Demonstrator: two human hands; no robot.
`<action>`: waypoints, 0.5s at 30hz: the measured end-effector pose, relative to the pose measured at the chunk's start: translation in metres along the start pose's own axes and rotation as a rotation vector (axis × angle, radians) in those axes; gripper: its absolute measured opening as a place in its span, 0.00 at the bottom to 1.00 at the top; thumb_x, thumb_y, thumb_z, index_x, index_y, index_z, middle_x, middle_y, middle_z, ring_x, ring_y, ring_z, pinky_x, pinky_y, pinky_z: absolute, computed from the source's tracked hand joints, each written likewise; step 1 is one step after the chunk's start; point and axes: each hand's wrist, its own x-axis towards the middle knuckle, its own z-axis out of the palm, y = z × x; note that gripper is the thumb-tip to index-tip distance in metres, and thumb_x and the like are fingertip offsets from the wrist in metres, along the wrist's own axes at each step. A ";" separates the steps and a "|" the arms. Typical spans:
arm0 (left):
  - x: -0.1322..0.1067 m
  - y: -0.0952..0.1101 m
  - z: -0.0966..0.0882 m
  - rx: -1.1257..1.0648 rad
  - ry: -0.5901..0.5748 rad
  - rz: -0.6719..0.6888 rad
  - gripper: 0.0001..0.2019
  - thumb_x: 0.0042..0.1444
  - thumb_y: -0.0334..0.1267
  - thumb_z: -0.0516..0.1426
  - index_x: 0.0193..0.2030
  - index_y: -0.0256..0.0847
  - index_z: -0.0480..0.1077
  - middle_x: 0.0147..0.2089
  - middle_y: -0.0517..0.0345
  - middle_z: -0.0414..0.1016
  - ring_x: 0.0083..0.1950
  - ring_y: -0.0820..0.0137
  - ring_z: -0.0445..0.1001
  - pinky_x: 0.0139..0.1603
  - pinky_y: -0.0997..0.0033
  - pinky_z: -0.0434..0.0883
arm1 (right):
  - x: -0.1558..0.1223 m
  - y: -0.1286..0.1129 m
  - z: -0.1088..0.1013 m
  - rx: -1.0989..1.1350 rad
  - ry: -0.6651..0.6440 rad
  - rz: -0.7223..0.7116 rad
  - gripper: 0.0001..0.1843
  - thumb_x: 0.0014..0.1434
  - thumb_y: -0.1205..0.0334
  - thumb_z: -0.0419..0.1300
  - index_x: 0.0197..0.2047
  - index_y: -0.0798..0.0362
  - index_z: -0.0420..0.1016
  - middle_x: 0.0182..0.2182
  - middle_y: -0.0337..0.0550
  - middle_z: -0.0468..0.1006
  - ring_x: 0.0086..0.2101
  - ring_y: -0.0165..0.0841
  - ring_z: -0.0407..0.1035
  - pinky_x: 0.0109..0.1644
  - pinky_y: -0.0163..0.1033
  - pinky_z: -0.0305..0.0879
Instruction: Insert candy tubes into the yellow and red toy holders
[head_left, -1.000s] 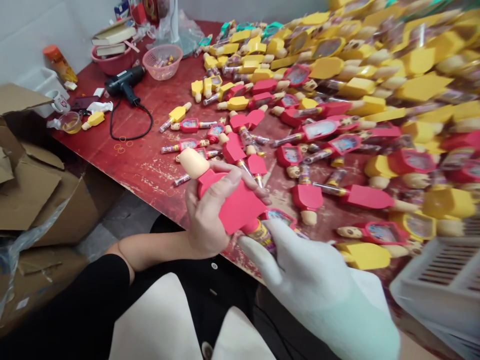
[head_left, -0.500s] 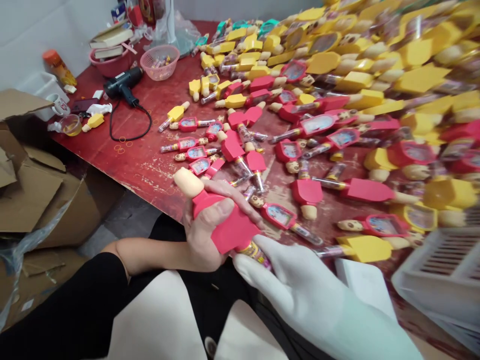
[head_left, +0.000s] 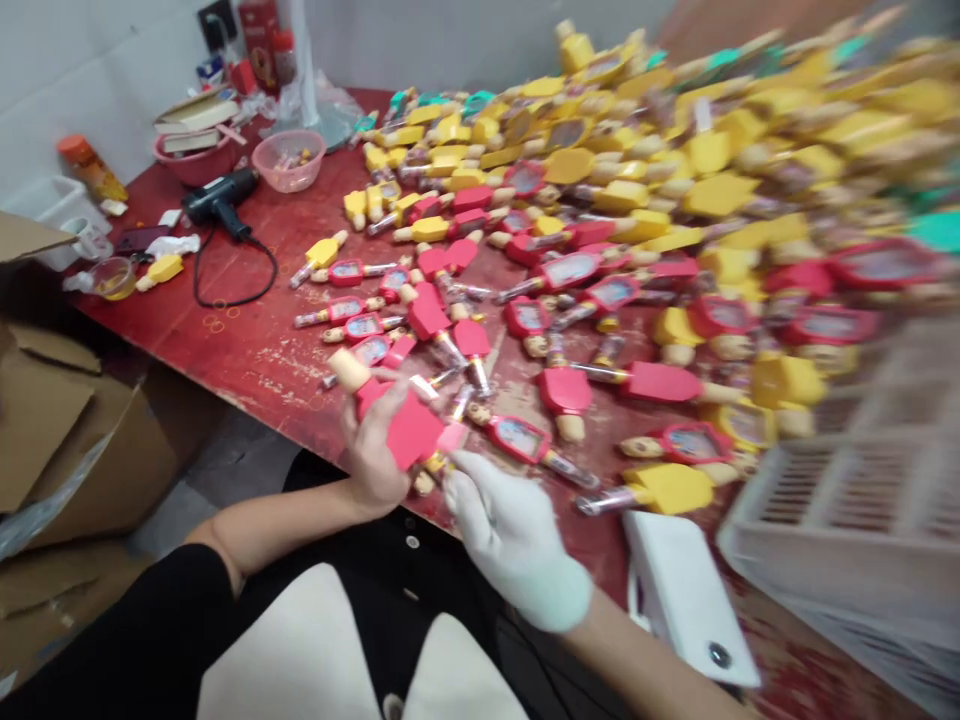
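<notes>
My left hand (head_left: 369, 455), bare, is closed around a red paddle-shaped candy toy (head_left: 411, 428) with a beige knob at its upper left end. The toy's flat red back faces up. At its lower right end is a small yellow collar (head_left: 435, 463). My right hand (head_left: 506, 525), in a white glove, is closed with its fingertips at this collar; most of what lies inside the fingers is hidden. Just beyond the hands, similar red toys (head_left: 517, 437) with picture windows and clear candy tubes lie on the red table (head_left: 292, 375).
A big heap of yellow toys (head_left: 720, 195) covers the back right. A white crate (head_left: 847, 530) and a white boxy device (head_left: 690, 600) stand at right. Back left are a heat gun (head_left: 221, 200), a pink basket (head_left: 289, 170) and rubber bands (head_left: 217, 318). Cardboard boxes (head_left: 112, 440) stand left.
The held toy and both hands appear a little further left and out over the table edge. My right fingers now cover the candy tube that showed earlier. The whole view has shifted.
</notes>
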 end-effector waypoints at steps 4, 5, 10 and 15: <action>0.017 -0.004 -0.003 0.100 -0.058 -0.037 0.14 0.52 0.46 0.63 0.35 0.40 0.66 0.28 0.61 0.72 0.27 0.72 0.73 0.30 0.73 0.71 | 0.007 0.010 0.012 0.354 -0.203 0.162 0.27 0.71 0.42 0.41 0.30 0.51 0.63 0.20 0.35 0.68 0.20 0.27 0.60 0.27 0.33 0.59; 0.035 -0.004 -0.004 0.166 -0.093 -0.098 0.14 0.52 0.46 0.64 0.36 0.40 0.67 0.28 0.60 0.72 0.27 0.72 0.72 0.29 0.74 0.70 | 0.012 0.018 0.010 0.372 -0.244 0.200 0.26 0.71 0.41 0.43 0.33 0.52 0.66 0.23 0.37 0.72 0.21 0.28 0.63 0.28 0.34 0.61; 0.162 0.005 -0.008 0.670 -0.160 -0.161 0.18 0.55 0.46 0.63 0.49 0.40 0.69 0.45 0.51 0.76 0.43 0.64 0.77 0.46 0.62 0.77 | 0.057 0.097 -0.058 -0.130 0.076 0.384 0.17 0.65 0.52 0.53 0.48 0.53 0.75 0.43 0.48 0.82 0.42 0.36 0.75 0.48 0.39 0.68; 0.220 -0.011 -0.006 0.936 -0.152 0.446 0.23 0.58 0.41 0.62 0.59 0.45 0.64 0.66 0.48 0.66 0.70 0.58 0.63 0.73 0.53 0.60 | 0.137 0.186 -0.147 -0.687 0.221 0.744 0.19 0.65 0.56 0.51 0.47 0.58 0.77 0.44 0.61 0.81 0.43 0.45 0.75 0.42 0.43 0.64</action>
